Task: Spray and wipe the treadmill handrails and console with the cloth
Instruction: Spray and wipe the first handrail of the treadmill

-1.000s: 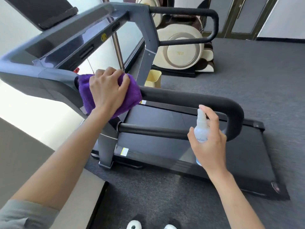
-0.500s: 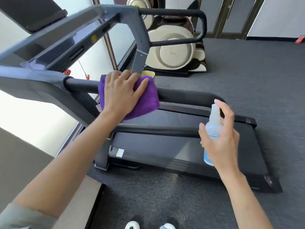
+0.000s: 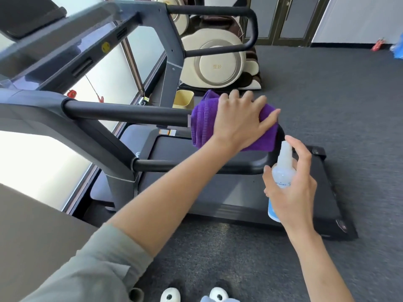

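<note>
Left hand (image 3: pixel 239 120) reached forward, palm down, fingers spread, pressing cloth (image 3: pixel 202 123) around near rail (image 3: pixel 126 112) at its far bend. Right hand (image 3: pixel 290 188) upright, wrapped around bottle (image 3: pixel 282 168), forefinger on nozzle.

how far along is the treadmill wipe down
Partway. The left hand presses the purple cloth over the near handrail close to its end bend, so that top bar looks mostly covered. The right hand holds the spray bottle ready. Whether the far handrail and console are wiped cannot be told.
</note>
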The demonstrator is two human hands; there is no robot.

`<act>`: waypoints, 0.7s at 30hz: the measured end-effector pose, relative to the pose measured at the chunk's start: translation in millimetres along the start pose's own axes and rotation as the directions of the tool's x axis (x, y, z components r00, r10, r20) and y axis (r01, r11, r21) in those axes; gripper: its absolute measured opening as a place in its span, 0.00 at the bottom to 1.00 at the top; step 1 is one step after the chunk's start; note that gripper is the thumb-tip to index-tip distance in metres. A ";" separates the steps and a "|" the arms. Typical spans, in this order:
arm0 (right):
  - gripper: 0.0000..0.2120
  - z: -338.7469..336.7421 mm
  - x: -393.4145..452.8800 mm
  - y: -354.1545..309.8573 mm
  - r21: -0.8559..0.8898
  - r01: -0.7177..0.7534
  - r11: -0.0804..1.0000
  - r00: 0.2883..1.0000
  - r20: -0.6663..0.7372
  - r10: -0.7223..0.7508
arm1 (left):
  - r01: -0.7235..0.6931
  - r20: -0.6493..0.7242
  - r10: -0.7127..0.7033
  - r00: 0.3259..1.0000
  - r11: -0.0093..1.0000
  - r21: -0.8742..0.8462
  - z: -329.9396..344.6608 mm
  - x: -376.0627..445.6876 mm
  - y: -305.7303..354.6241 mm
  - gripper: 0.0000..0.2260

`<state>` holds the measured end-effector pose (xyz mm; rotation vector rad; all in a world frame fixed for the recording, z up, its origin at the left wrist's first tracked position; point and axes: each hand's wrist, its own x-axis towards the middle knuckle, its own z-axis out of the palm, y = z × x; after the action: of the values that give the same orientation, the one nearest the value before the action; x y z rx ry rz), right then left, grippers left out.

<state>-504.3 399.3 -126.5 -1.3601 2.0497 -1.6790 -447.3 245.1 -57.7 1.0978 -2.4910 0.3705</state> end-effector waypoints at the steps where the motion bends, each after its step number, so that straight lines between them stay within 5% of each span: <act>1: 0.32 1.4 0.7 -0.8 -0.001 0.008 1.000 1.000 -0.003 -0.008 | 0.008 -0.013 -0.008 1.000 1.000 -0.003 -0.3 -4.9 -12.9 0.25; 8: 0.32 15.1 0.0 -7.3 0.004 0.056 0.998 0.998 0.024 -0.057 | 0.294 -0.126 -0.297 0.947 0.955 -0.042 -13.8 -62.0 -165.4 0.25; 12: 0.29 24.3 -2.9 -13.2 -0.017 0.085 0.996 0.996 0.038 -0.084 | 0.428 -0.057 -0.432 0.900 0.901 -0.073 -18.4 -50.0 -206.7 0.23; 18: 0.29 52.2 -0.4 -34.5 -0.013 0.131 0.991 0.990 0.051 -0.130 | 0.275 -0.053 -0.275 0.960 0.961 -0.018 -8.0 -27.7 -126.1 0.22; 21: 0.29 67.4 2.6 -47.7 -0.009 0.193 0.981 0.979 0.068 -0.192 | 0.249 -0.072 -0.253 0.965 0.966 -0.069 -10.8 -36.5 -139.9 0.23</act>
<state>-438.4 352.7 -109.1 -1.6436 1.9534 -1.6667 -317.5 180.8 -53.2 1.3278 -2.2430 0.2595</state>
